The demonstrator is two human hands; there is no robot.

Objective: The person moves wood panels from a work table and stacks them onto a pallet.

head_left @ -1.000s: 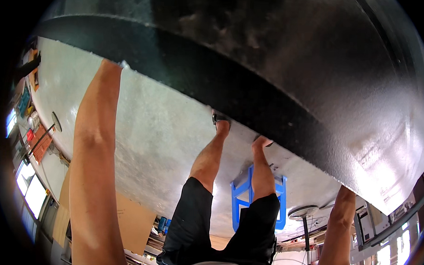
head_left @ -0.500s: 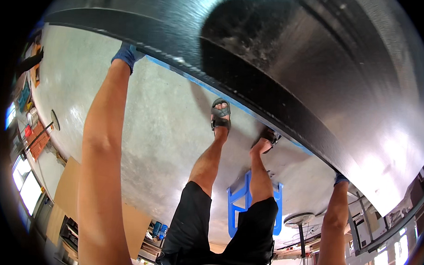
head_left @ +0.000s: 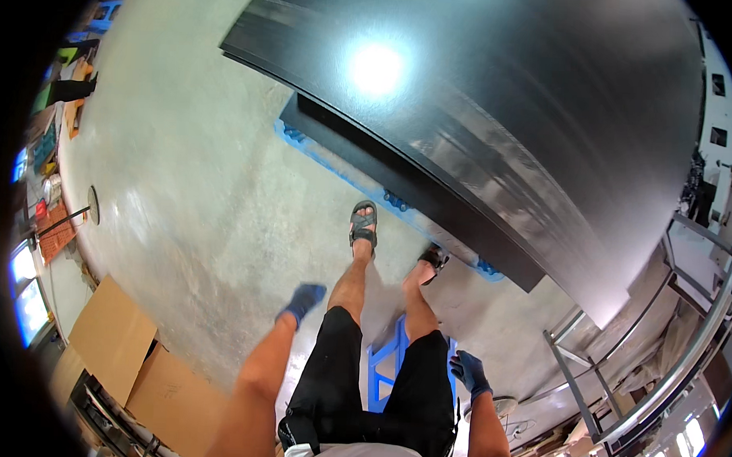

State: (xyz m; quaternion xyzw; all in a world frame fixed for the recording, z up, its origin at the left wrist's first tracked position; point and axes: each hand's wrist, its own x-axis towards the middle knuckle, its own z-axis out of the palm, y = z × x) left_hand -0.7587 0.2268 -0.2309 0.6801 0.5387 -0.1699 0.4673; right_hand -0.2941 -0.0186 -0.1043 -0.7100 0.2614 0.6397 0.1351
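Observation:
I look straight down at my legs in black shorts and sandals on a grey concrete floor. My left hand [head_left: 302, 300], in a blue glove, hangs free beside my left thigh and holds nothing. My right hand [head_left: 470, 372], also in a blue glove, hangs by my right thigh, fingers loosely curled, empty. In front of my feet lies a stack of large glossy black panels [head_left: 498, 128] on a blue pallet [head_left: 336, 167]. Neither hand touches the panels.
A blue pallet piece [head_left: 385, 366] lies on the floor behind my legs. Flattened cardboard [head_left: 128, 357] rests at lower left. A metal rack frame [head_left: 652, 359] stands to the right. Cluttered shelves and a screen line the left rim.
Both arms were stretched out to the black panel's edge; now they have dropped to my sides. The panel, earlier lifted close to the camera, now lies flat on the stack.

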